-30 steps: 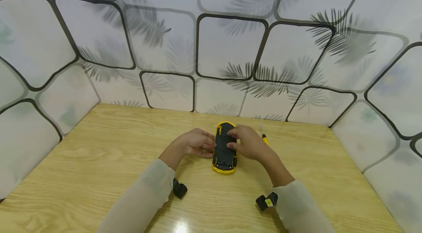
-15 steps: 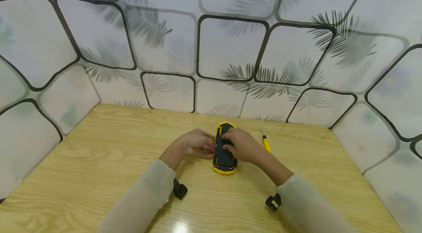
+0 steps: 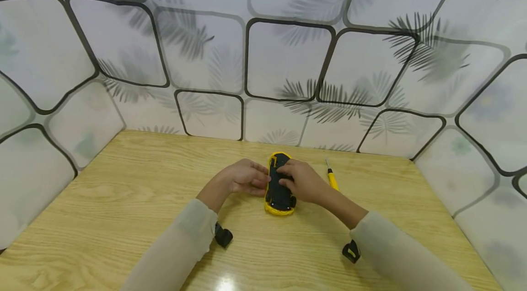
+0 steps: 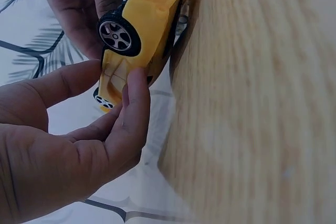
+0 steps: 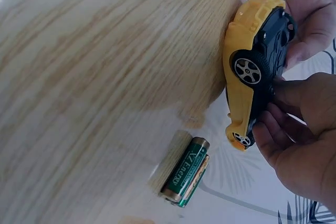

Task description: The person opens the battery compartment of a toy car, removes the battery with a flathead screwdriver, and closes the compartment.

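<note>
A yellow toy car (image 3: 278,209) with a black underside is upside down on the table, its underside facing up in the head view. My left hand (image 3: 247,178) grips the car's left side, thumb and fingers on the yellow body, as the left wrist view shows. From the other side, my right hand (image 3: 306,182) has its thumb and curled fingers against the black underside (image 5: 273,40). Whether a small part sits between those fingertips is hidden. Green batteries (image 5: 186,167) lie near the right hand in the right wrist view.
A screwdriver (image 3: 332,182) with a yellow handle lies right of the right hand. The wood-grain table (image 3: 144,181) meets a patterned wall (image 3: 284,121) at the back and sides. Black wrist cameras hang below both wrists.
My right hand's fingertips have shifted left across the car's underside, and its forearm has swung right. More of the screwdriver shows. The car has tilted slightly; the left hand stays on it.
</note>
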`<state>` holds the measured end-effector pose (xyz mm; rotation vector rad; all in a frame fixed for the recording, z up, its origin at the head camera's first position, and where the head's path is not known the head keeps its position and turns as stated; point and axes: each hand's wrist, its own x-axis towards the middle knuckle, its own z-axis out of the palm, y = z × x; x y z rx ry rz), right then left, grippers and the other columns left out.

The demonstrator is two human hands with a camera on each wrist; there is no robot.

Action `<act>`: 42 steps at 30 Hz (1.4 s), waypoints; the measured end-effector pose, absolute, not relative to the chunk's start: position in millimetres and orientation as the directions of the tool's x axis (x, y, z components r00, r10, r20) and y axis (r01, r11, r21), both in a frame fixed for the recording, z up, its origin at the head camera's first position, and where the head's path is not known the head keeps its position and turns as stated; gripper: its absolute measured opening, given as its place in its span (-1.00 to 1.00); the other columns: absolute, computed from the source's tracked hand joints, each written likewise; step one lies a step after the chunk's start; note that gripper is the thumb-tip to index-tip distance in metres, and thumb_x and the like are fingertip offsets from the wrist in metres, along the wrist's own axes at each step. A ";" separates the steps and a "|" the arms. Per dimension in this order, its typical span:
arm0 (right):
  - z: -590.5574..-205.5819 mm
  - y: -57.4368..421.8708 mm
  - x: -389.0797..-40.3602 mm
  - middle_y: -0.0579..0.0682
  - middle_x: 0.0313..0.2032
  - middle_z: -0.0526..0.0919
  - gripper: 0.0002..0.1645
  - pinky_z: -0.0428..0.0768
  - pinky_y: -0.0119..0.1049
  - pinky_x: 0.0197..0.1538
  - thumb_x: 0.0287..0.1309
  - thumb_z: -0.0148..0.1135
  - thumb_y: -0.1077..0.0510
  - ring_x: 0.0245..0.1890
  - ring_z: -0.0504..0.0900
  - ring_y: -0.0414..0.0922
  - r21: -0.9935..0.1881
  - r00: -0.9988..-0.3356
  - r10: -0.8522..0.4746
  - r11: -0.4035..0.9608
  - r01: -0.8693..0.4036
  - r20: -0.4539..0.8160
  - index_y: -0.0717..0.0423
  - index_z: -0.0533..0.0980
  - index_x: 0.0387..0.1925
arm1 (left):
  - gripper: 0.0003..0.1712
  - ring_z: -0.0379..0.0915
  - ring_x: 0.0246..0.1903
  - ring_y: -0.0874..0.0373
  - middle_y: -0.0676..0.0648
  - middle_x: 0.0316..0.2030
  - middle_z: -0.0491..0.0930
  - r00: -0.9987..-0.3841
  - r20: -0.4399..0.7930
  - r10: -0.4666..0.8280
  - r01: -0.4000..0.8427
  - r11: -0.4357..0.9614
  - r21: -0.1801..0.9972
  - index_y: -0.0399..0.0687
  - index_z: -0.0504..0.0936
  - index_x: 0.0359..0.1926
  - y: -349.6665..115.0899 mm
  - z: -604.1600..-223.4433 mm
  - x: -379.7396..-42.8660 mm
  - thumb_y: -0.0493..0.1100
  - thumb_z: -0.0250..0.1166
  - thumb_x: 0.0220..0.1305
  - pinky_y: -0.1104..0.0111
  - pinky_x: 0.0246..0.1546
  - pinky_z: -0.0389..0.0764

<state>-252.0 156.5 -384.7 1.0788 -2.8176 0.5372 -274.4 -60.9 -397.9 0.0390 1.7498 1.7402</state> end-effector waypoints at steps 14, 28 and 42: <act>-395.3 158.6 -256.6 0.09 -0.15 0.67 -0.63 0.72 -0.22 -0.09 0.37 0.32 0.22 -0.17 0.70 -0.04 -0.468 -0.811 -0.541 0.670 -0.576 0.223 0.33 0.62 0.12 | -0.43 0.55 -0.18 0.07 -0.26 0.16 0.53 -0.845 -0.342 0.412 -0.289 0.187 0.939 -0.39 0.41 0.38 -59.2 -388.1 -274.3 -0.26 0.29 0.44 0.17 -0.02 0.70; -399.3 159.2 -251.6 0.19 -0.03 0.73 -0.63 0.75 -0.21 -0.09 0.32 0.37 0.23 -0.11 0.77 0.04 -0.577 -0.865 -0.423 0.648 -0.497 0.269 0.33 0.64 0.10 | -0.32 0.55 0.12 -0.06 -0.29 0.26 0.42 -0.838 -0.272 0.474 -0.139 0.298 0.944 -0.34 0.35 0.45 -58.3 -375.6 -270.8 -0.23 0.35 0.40 0.15 0.07 0.68; -399.2 166.4 -251.7 0.16 -0.14 0.78 -0.66 0.75 -0.25 -0.14 0.26 0.42 0.27 -0.15 0.79 0.01 -0.682 -0.915 -0.348 0.620 -0.388 0.204 0.35 0.66 0.03 | -0.26 0.52 0.16 -0.13 -0.33 0.25 0.44 -0.875 -0.229 0.426 -0.041 0.407 0.912 -0.39 0.38 0.41 -39.7 -362.1 -260.8 -0.28 0.44 0.28 0.15 0.02 0.70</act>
